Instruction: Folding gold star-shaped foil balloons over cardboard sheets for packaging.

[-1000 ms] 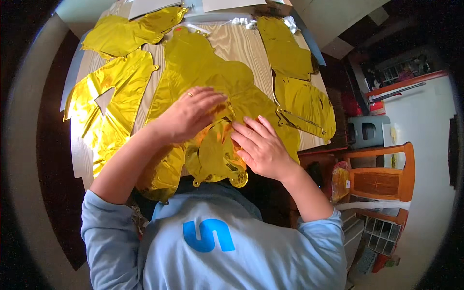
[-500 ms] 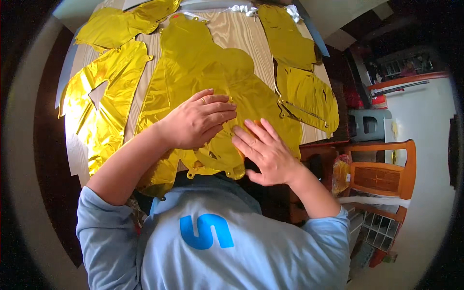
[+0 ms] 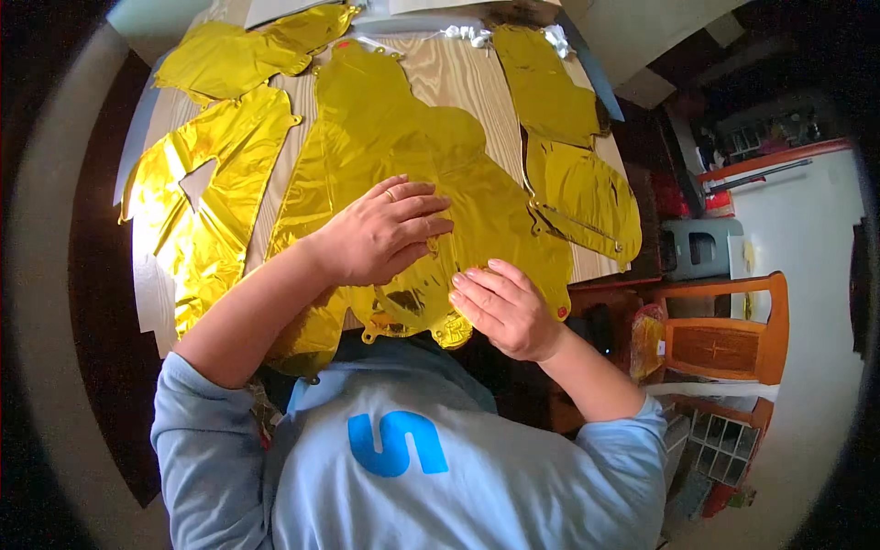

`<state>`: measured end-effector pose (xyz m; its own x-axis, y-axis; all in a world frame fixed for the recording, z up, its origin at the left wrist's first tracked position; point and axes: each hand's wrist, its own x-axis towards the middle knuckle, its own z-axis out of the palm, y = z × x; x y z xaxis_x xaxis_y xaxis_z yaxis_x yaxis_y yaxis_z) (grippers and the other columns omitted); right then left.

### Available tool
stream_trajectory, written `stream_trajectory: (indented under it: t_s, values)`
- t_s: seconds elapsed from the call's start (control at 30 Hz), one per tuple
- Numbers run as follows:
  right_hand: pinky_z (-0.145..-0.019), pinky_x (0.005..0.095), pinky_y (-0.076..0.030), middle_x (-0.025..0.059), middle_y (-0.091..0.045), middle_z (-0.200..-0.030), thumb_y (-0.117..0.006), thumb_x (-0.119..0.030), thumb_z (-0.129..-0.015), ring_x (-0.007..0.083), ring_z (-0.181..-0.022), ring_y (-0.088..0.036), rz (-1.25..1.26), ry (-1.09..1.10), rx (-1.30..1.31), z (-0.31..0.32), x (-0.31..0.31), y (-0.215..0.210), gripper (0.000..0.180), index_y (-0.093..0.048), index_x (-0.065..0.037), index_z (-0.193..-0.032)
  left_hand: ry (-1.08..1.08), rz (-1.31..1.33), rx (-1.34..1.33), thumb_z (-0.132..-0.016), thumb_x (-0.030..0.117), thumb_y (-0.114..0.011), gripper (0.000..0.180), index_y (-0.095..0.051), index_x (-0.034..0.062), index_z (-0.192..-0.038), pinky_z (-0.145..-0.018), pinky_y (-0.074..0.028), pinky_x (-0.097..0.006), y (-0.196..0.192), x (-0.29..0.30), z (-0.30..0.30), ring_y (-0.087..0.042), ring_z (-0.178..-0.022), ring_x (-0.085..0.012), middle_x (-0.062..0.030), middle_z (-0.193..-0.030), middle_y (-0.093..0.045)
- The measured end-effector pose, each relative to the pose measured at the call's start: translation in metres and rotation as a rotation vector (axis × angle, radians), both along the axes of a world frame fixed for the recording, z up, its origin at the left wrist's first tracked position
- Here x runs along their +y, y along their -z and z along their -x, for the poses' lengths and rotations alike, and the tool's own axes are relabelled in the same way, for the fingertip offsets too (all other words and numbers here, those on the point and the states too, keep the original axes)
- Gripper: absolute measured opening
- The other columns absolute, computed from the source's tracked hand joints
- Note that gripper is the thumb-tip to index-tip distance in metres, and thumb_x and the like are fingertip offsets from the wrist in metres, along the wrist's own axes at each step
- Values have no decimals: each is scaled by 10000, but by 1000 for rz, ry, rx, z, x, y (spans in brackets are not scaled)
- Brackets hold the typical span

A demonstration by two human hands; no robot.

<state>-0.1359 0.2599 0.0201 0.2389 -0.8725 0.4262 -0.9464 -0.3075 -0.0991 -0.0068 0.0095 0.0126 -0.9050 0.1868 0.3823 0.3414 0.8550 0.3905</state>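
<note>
A large, flat gold foil balloon [image 3: 394,147] with a wavy outline and small tabs lies across the middle of the wooden table. My left hand [image 3: 376,234], a ring on one finger, rests palm down on its near part, the fingers stretched out side by side. To the right, my right hand [image 3: 509,307] touches the same foil near its front edge. Its fingers are extended and slightly curved, and its thumb is hidden beneath. The foil is crumpled at the front edge between my hands, where a rounded bit [image 3: 452,330] sticks out.
More flat gold foil balloons lie at the left [image 3: 220,174], far left [image 3: 220,60] and right [image 3: 550,92] of the table [image 3: 449,69]. White crumpled bits [image 3: 467,35] sit at the far edge. A wooden chair [image 3: 715,339] and a grey-blue stool [image 3: 701,247] stand at the right.
My right hand has shifted slightly down and right toward the foil's front edge, its fingers closer together and its thumb now out of sight. My left hand stays on the foil.
</note>
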Motion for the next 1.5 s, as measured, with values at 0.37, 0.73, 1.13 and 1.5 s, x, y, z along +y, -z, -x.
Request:
stream_trajectory:
  t_s: [0.37, 0.73, 1.13, 1.5]
  values:
    - [-1021, 454, -484, 126, -704, -1179, -644, -48, -783, 272, -1079, -665, -250, -7, -373, 12, -18, -46, 433, -670, -30, -1215, -336, -95, 63, -875, 195, -685, 427, -600, 75, -1276, -1128, -352, -504, -12, -22, -23, -506, -1279, -389, -196, -1390, -536]
    - [-749, 414, -532, 159, -708, -905, -728, -323, -879, 308, -818, -680, -449, 838, -310, 105, -169, -35, 308, -670, -23, -923, -358, -20, 76, -856, 193, -697, 419, -613, 54, -1243, -1104, -381, -520, 8, -31, -27, -484, -1293, -413, -189, -1341, -558]
    - [-768, 421, -542, 156, -708, -829, -745, -309, -854, 345, -818, -682, -234, 861, -223, 94, -178, -36, 290, -660, -31, -853, -386, -29, 38, -857, 212, -691, 433, -608, 66, -1255, -1121, -363, -523, 7, -31, -29, -468, -1312, -402, -173, -1353, -549]
    - [-787, 314, -542, 108, -747, -972, -720, -201, -894, 230, -851, -712, -275, 454, -868, 77, -183, -31, 192, -700, -38, -992, -397, -38, 27, -862, 220, -691, 437, -605, 63, -1261, -1150, -331, -529, 7, -31, -31, -460, -1331, -395, -168, -1363, -544]
